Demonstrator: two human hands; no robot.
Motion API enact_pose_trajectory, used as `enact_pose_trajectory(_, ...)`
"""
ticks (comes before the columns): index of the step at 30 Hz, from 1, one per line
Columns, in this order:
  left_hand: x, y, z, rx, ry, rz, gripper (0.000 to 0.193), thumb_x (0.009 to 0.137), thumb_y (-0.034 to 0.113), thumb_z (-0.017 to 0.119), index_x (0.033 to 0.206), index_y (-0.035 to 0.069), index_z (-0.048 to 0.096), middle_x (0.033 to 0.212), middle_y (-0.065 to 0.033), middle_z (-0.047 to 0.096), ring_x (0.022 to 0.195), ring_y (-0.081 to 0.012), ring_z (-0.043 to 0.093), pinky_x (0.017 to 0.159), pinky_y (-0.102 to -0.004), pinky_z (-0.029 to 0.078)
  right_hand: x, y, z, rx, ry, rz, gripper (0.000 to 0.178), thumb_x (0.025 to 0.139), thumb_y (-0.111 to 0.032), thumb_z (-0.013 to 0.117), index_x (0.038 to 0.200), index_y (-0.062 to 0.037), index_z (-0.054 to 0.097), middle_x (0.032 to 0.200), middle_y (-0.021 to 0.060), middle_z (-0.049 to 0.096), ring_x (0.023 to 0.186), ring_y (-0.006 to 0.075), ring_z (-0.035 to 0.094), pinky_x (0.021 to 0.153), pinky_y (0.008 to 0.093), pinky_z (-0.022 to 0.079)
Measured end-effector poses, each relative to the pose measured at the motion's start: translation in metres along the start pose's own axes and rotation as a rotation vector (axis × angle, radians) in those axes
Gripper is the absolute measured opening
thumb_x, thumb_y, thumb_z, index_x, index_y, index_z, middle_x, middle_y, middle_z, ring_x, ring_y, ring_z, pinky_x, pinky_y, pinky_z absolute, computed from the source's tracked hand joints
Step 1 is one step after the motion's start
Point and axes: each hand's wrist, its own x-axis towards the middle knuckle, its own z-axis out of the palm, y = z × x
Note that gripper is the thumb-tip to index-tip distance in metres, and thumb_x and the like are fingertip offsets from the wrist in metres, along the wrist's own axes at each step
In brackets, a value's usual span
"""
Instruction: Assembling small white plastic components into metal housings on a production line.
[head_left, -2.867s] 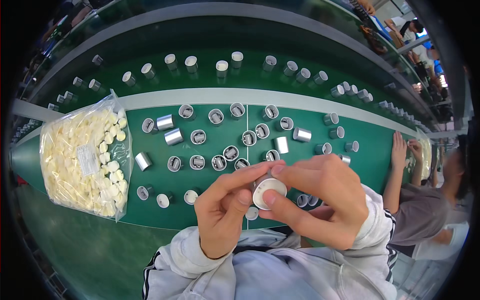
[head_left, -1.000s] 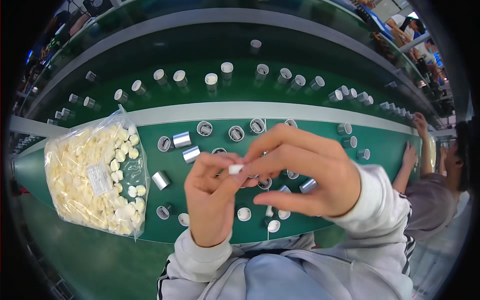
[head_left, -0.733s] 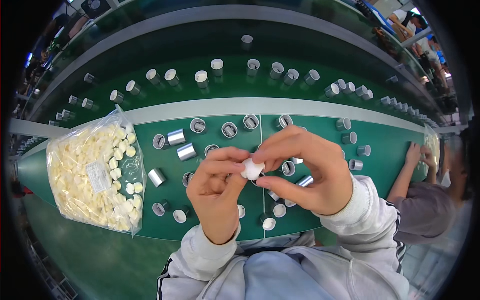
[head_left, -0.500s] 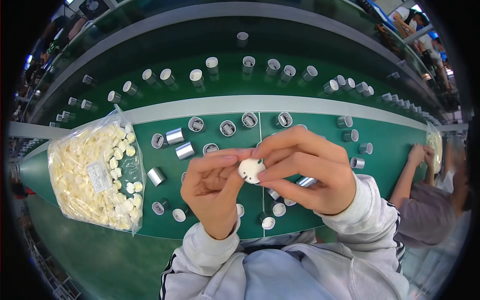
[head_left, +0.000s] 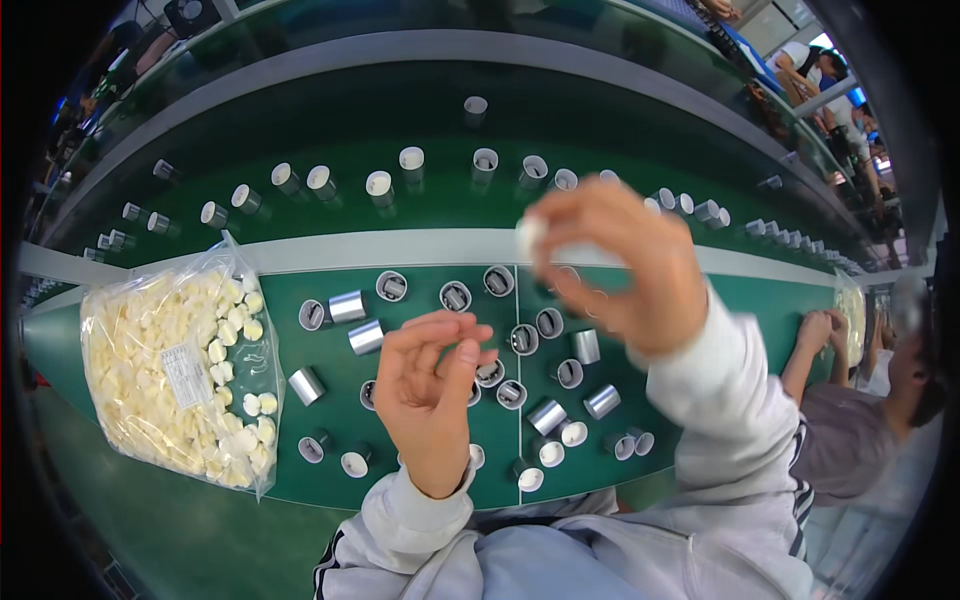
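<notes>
My right hand [head_left: 625, 265], smeared by motion, is raised over the rail at the far side of the green table. A white round cap [head_left: 531, 238] is pinched between its thumb and fingers; whether a cylinder is attached behind it I cannot tell. My left hand [head_left: 428, 400] hovers above the middle of the table, palm up, with loosely curled fingers apart and nothing in them. Around both hands are several silver metal cylinders [head_left: 366, 337], some lying on their sides. Others show dark parts inside an open end, such as one cylinder [head_left: 455, 296] beyond my left hand.
A clear plastic bag [head_left: 140, 350] full of cream-white caps lies at the left. Past the pale rail [head_left: 350, 255] runs a green surface bearing a row of upright cylinders [head_left: 379, 186], some white-topped. At the right sits another person [head_left: 850, 430], hands on the table.
My right hand has carried the white cap away from my left hand, up and toward the far rail. My left hand has let go of the cap and stays near its place.
</notes>
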Motion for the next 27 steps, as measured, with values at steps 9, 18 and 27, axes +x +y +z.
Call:
enact_pose_trajectory(9, -0.003, -0.006, 0.001, 0.095, -0.161, 0.068, 0.009, 0.092, -0.007, 0.053, 0.099, -0.003, 0.054, 0.103, -0.0154, 0.059, 0.085, -0.0199, 0.063, 0.069, -0.0292, 0.053, 0.056, 0.124, 0.037, -0.092, -0.275, 0.283, 0.015, 0.072, 0.001, 0.072, 0.085, -0.0018, 0.064, 0.09, 0.0084, 0.063, 0.083, 0.023, 0.065, 0.075, 0.032, 0.054)
enact_pose_trajectory(18, 0.0, -0.009, -0.004, 0.13, -0.282, -0.04, 0.008, 0.091, -0.005, 0.056, 0.099, -0.002, 0.057, 0.101, -0.0147, 0.062, 0.085, -0.0183, 0.064, 0.073, -0.0278, 0.051, 0.064, 0.131, 0.062, -0.13, -0.34, 0.205, 0.014, 0.073, -0.001, 0.074, 0.083, -0.0013, 0.064, 0.09, 0.0093, 0.061, 0.082, 0.0262, 0.065, 0.075, 0.0335, 0.055)
enact_pose_trajectory(27, -0.001, -0.008, -0.006, 0.163, -0.357, -0.047, 0.008, 0.09, -0.004, 0.058, 0.098, -0.002, 0.058, 0.097, -0.0139, 0.065, 0.087, -0.0171, 0.065, 0.073, -0.0266, 0.05, 0.068, 0.131, 0.071, -0.129, -0.383, 0.228, 0.011, 0.077, -0.003, 0.073, 0.082, -0.0005, 0.064, 0.096, 0.01, 0.062, 0.089, 0.0277, 0.065, 0.081, 0.0364, 0.054)
